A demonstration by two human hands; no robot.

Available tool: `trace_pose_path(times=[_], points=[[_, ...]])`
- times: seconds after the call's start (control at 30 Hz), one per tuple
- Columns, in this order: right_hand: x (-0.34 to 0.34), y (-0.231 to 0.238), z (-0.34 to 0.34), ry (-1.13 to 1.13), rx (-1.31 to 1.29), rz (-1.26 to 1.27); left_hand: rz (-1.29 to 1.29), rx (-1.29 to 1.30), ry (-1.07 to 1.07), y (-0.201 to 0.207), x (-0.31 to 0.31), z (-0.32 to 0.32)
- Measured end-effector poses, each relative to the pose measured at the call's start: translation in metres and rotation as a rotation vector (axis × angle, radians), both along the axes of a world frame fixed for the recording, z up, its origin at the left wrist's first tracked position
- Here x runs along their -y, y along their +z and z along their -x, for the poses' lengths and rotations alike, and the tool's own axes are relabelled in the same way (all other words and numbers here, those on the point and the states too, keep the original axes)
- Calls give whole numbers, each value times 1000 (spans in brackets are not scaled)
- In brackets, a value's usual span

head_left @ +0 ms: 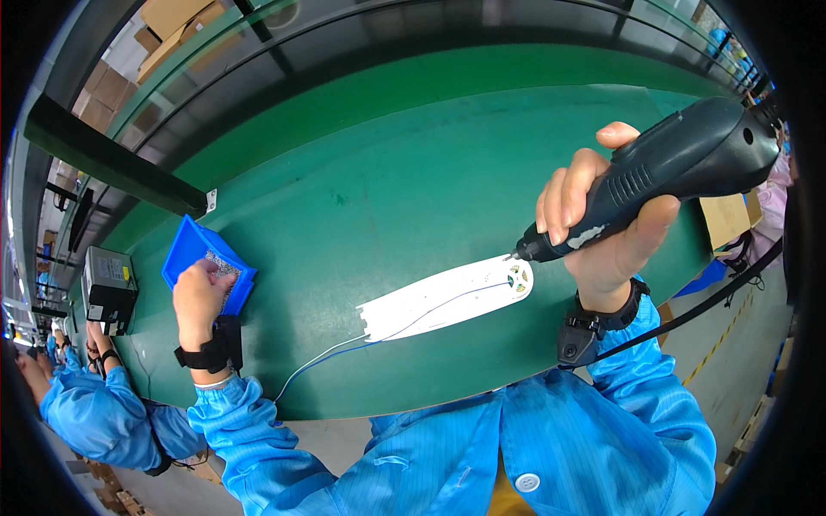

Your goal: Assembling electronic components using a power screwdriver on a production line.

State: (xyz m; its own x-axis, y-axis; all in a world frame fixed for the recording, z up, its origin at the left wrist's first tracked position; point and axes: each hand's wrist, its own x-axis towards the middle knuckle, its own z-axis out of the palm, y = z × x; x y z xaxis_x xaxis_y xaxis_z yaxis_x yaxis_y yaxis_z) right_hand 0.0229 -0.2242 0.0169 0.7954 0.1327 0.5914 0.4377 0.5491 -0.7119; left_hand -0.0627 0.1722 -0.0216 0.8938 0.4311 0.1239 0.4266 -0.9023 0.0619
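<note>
My right hand (602, 224) is wrapped round a black electric screwdriver (662, 168), whose tip points down and left. That tip is at the rounded right end of a long white plastic part (430, 303) lying flat; whether they touch I cannot tell. Round cutouts show in that end, and a blue wire runs along the part. With it, a pale wire (320, 357) trails off to the left. My left hand (198, 297) reaches into a blue bin (182, 251) of small metal pieces, likely screws. Its fingers are pinched together, and what they hold is hidden.
The green worktop (344, 215) ends in a raised green board at the back. At the left stands a dark box (110, 279), beside a co-worker in a blue sleeve (95, 417). The screwdriver's black cable (688, 314) crosses at the right, near a cardboard box (727, 219).
</note>
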Motion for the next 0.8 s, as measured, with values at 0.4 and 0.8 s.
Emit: trace_pose_path(times=[0.4,0.8], points=[[-2,-6,-7,-42,-67,112,-66,209,-143,-3,12,9],[-1,-8,-6,-56,-81,138,185,490,-137,15,20,22]])
